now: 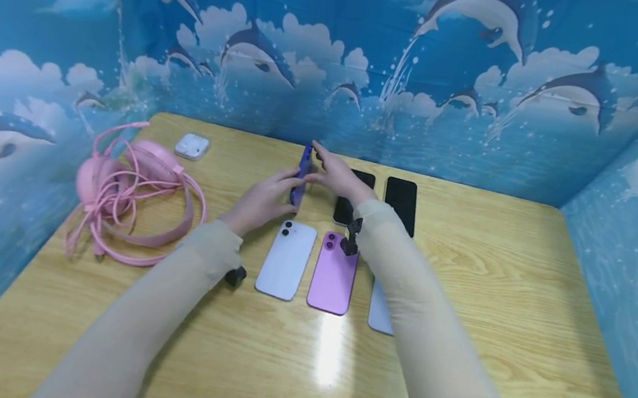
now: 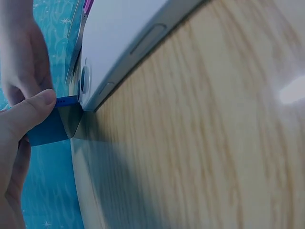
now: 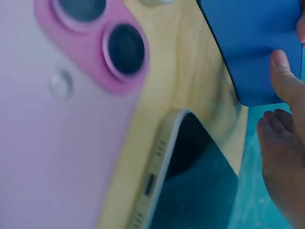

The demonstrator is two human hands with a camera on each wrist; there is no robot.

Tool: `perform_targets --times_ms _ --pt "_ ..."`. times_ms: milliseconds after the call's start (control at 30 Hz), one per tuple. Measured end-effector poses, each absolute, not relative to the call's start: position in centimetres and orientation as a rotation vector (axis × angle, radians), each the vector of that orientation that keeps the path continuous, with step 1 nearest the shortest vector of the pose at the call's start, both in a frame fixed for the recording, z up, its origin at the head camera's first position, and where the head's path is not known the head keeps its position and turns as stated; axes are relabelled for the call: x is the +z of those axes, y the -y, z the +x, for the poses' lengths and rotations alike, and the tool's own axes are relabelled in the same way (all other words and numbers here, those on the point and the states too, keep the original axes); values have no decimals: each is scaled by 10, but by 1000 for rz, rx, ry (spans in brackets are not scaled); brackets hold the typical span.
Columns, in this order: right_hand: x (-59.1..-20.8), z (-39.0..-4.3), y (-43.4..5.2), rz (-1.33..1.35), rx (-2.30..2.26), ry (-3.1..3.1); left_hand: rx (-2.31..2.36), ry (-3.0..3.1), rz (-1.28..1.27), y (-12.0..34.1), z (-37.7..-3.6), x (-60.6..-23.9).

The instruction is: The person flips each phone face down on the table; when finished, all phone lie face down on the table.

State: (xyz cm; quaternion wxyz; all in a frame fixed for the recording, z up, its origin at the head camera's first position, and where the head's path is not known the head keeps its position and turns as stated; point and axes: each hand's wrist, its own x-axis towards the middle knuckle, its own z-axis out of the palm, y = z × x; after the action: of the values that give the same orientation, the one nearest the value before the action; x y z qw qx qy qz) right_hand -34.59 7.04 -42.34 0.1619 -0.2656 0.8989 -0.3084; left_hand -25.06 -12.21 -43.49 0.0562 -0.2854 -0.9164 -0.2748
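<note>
A blue smartphone [image 1: 299,186] stands on its long edge near the back of the table. My left hand [image 1: 265,199] grips it from the left; in the left wrist view the thumb [image 2: 40,106] lies over its upper edge. From the right, my right hand [image 1: 337,178] holds it at the far end, with the thumb [image 3: 283,76] against its flat face. Just in front lie a white smartphone [image 1: 287,259] and a pink smartphone [image 1: 332,282], both with the cameras up. Under my right forearm a pale smartphone [image 1: 379,313] is partly hidden.
Two phones with dark screens up, one [image 1: 343,213] behind my right wrist and another [image 1: 401,202] beside it, lie at the back. Pink headphones [image 1: 155,162] with a coiled cable and a small white case [image 1: 191,146] are at left. A dolphin-print curtain [image 1: 307,109] borders the table.
</note>
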Motion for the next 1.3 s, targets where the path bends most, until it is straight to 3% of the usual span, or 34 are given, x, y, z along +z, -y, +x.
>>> perform_targets --times_ms 567,1300 --pt "-438 -338 -66 -796 -721 -2627 -1058 2938 -494 122 -252 -435" --pt "-430 -333 -86 -810 -441 -2631 -1106 3013 -418 109 -260 -460"
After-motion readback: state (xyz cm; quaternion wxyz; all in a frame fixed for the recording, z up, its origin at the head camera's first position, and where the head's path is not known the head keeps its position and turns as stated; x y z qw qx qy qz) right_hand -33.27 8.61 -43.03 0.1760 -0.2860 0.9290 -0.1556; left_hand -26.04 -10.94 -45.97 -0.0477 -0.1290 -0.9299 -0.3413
